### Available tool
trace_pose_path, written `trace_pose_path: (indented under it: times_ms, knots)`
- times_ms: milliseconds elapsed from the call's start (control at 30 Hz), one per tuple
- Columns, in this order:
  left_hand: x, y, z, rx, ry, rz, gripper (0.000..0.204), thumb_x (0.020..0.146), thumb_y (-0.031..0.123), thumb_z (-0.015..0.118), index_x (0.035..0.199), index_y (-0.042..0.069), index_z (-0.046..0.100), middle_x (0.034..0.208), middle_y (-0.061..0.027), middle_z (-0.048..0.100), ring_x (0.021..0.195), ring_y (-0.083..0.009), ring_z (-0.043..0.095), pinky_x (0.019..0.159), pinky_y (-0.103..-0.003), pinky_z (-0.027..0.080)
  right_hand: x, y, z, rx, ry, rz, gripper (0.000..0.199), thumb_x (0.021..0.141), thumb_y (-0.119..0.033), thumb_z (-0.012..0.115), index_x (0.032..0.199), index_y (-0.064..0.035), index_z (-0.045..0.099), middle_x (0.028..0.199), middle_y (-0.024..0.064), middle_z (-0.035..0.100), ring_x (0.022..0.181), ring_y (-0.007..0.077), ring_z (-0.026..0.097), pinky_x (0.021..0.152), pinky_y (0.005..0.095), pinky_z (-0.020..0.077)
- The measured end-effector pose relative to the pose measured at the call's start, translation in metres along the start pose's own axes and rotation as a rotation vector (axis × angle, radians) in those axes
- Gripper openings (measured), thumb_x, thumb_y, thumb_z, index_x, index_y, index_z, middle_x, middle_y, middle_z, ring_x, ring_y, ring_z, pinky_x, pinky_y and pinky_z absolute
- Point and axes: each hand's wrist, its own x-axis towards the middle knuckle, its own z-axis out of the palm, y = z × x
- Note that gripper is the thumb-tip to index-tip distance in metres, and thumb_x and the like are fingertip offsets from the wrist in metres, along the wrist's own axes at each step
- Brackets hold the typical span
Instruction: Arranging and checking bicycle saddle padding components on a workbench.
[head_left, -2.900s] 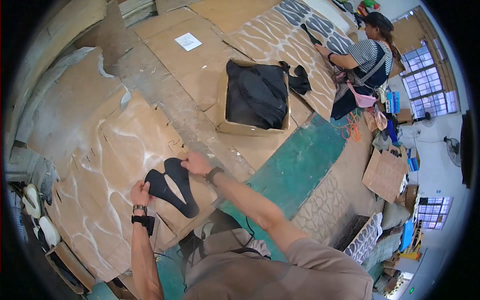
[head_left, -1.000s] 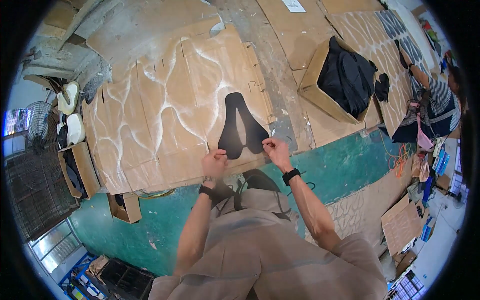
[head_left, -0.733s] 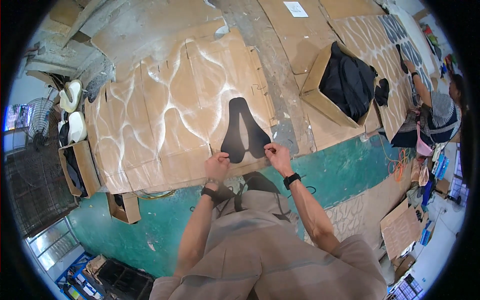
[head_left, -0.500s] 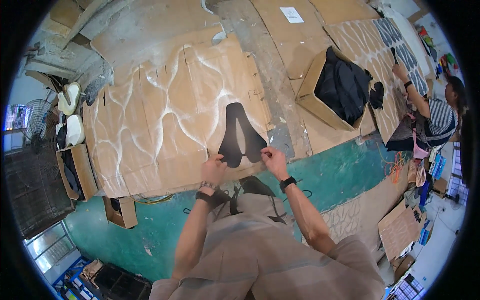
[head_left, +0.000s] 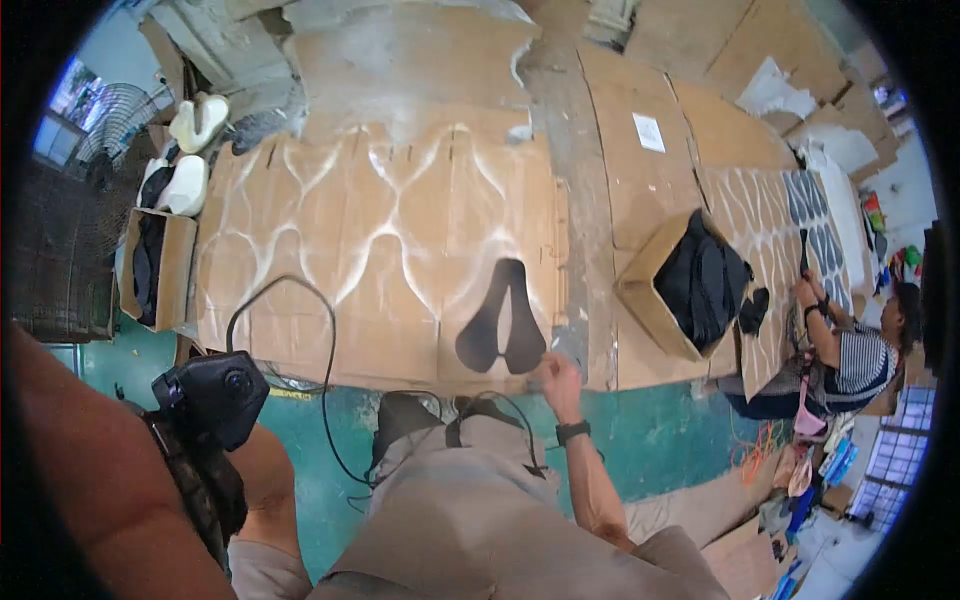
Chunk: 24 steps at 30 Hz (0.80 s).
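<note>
A black saddle-shaped sheet (head_left: 481,325) with a long slot down its middle lies over the near right part of a cardboard sheet (head_left: 330,200) marked with white curved outlines. My right hand (head_left: 563,380) is at the sheet's lower right lobe, with its fingertips closed at the edge. Close to the camera at the lower left, my left hand (head_left: 100,480) is raised and blurred, its fingers out of sight. Strapped at that wrist is a black camera device (head_left: 225,395) with a looping black cable (head_left: 330,350).
An open cardboard box (head_left: 640,285) of black pieces stands right of the work area. Another box (head_left: 180,265) is at the left, by white saddle-shaped forms (head_left: 188,185). At the far right a co-worker (head_left: 865,360) handles a black piece over marked cardboard. A fan (head_left: 115,115) stands back left.
My left hand has let go of the black sheet and come up close to the camera at the lower left. My right hand stays at the sheet's right lobe. The view has shifted.
</note>
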Motion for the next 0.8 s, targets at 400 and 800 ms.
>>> trace_pose_path:
  times_ms: [400,800]
  knots:
    - [0.073,0.051,-0.179,0.654,0.196,0.605,0.054,0.102,0.037,0.058,0.129,-0.009,0.054,0.133,-0.0323,0.056,0.114,-0.0398,0.063,0.098,-0.052,0.054,-0.013,-0.035,-0.037,-0.083,-0.282,-0.004,0.040,0.099,-0.032,0.063,0.126,-0.0032,0.071,0.120,0.0224,0.072,0.116,0.0340,0.067,0.101,0.0450,0.0520]
    - [0.004,0.065,-0.256,0.857,0.429,0.465,0.053,0.102,0.037,0.057,0.130,-0.009,0.053,0.133,-0.0334,0.056,0.116,-0.0430,0.062,0.100,-0.056,0.053,0.005,-0.121,0.055,-0.098,-0.280,-0.291,0.041,0.100,-0.035,0.062,0.121,0.0001,0.069,0.107,0.0195,0.073,0.095,0.0331,0.070,0.085,0.0424,0.0551]
